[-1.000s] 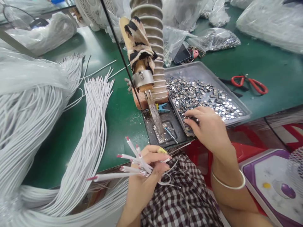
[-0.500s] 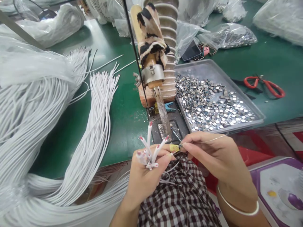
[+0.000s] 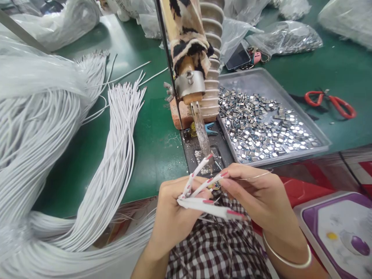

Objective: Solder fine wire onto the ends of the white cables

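Head view: near the soldering iron (image 3: 200, 126), left hand (image 3: 174, 213) clasps white cables (image 3: 206, 207); right hand (image 3: 255, 193) pinches something mostly hidden; likely aligning ends, wanting steadiness next.

Shiny metal pieces (image 3: 252, 124), glossy tabletop (image 3: 158, 162)

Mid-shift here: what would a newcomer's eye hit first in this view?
A thick swathe of white cables spreads over the table at the picture's left. Mid-frame, a cloth-wrapped iron points down beside a tray of shiny metal parts. Below, the left hand holds red-tipped wires fanned toward the right hand.
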A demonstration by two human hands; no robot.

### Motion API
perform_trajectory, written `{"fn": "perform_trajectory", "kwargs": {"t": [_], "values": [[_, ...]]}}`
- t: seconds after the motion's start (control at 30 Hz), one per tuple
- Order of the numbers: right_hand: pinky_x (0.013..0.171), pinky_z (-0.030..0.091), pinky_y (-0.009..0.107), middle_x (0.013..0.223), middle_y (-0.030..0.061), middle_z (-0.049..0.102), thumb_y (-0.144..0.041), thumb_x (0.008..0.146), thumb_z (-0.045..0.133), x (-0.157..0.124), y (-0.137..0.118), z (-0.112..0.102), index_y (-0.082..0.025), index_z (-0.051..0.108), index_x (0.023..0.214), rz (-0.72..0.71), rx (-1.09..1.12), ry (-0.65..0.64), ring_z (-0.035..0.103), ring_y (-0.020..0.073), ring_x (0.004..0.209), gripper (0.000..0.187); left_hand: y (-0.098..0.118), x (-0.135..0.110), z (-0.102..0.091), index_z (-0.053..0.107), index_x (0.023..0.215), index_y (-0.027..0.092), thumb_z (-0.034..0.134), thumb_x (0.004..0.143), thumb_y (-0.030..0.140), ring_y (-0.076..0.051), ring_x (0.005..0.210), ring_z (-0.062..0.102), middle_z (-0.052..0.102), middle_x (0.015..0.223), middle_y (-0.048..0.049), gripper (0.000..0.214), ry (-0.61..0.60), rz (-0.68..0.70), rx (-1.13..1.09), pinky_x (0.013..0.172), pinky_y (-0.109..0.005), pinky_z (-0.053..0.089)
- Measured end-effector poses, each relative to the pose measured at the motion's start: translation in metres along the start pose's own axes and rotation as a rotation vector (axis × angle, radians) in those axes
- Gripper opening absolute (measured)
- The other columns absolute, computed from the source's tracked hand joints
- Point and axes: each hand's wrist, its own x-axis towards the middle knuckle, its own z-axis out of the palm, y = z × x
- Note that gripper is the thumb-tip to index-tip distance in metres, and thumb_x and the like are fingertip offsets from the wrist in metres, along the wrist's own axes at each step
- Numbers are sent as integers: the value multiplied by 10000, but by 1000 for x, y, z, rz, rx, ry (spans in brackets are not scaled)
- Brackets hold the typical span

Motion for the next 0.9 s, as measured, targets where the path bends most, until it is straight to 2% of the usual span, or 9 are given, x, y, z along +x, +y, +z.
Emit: {"fn": "perform_trajectory", "kwargs": {"t": [0.1, 0.2, 0.3, 0.4, 0.57, 0.7, 0.83, 0.9], "values": [[711, 560, 205, 866, -8, 724, -174, 987, 521, -3, 0, 4, -237, 710, 1031, -72, -62, 92, 675, 96, 750, 204, 2, 0, 0, 657, 646, 194, 672, 830, 75, -115, 705, 668, 722, 685, 49, 220, 6, -7, 3, 686, -192, 474], [702, 600, 210, 998, 13, 722, -137, 1018, 412, -8, -1, 7, -254, 678, 1076, -95, -96, 235, 709, 95, 755, 296, 4, 2, 0, 683, 652, 188, 632, 801, 32, -126, 700, 670, 751, 720, 31, 222, 43, -44, 0, 665, -205, 476], [735, 618, 230, 981, 14, 731, -66, 959, 502, -12, -4, 7, -252, 669, 1062, -167, -179, 314, 736, 121, 817, 270, 6, 6, 0, 674, 636, 174, 612, 782, 44, -102, 564, 569, 744, 725, 16, 206, 80, -99, -26, 553, -213, 431], [807, 625, 304, 1010, 28, 757, 3, 852, 626, -13, -4, 4, -243, 712, 1011, -297, -255, 321, 739, 176, 903, 306, 7, 9, 0, 624, 591, 159, 622, 778, 92, -71, 472, 414, 725, 747, -8, 199, 103, -153, -65, 433, -218, 310], [730, 644, 370, 939, 9, 787, 20, 782, 694, -10, -2, 2, -279, 721, 1063, -355, -184, 367, 749, 211, 816, 411, 9, 13, -1, 615, 623, 165, 601, 778, 89, -51, 435, 310, 645, 669, 14, 173, 97, -185, -101, 384, -219, 191], [750, 650, 335, 1052, 29, 765, 30, 746, 728, -4, -3, 3, -248, 742, 992, -420, -260, 316, 748, 189, 846, 371, 15, 18, -1, 552, 573, 162, 581, 745, 66, -44, 438, 304, 624, 656, 14, 200, 95, -164, -130, 397, -220, 200], [763, 650, 321, 1044, 24, 755, 12, 764, 727, -2, -6, 3, -252, 747, 994, -429, -314, 316, 736, 166, 807, 350, 20, 20, 0, 502, 535, 171, 573, 728, 64, -60, 455, 325, 565, 580, 27, 232, 106, -143, -125, 418, -224, 226], [774, 652, 342, 1040, 21, 756, -8, 772, 732, -2, -8, 3, -269, 747, 1005, -425, -340, 307, 728, 169, 793, 351, 22, 20, -1, 511, 534, 172, 576, 727, 75, -64, 454, 334, 584, 592, 20, 226, 111, -129, -91, 419, -229, 229]]}}
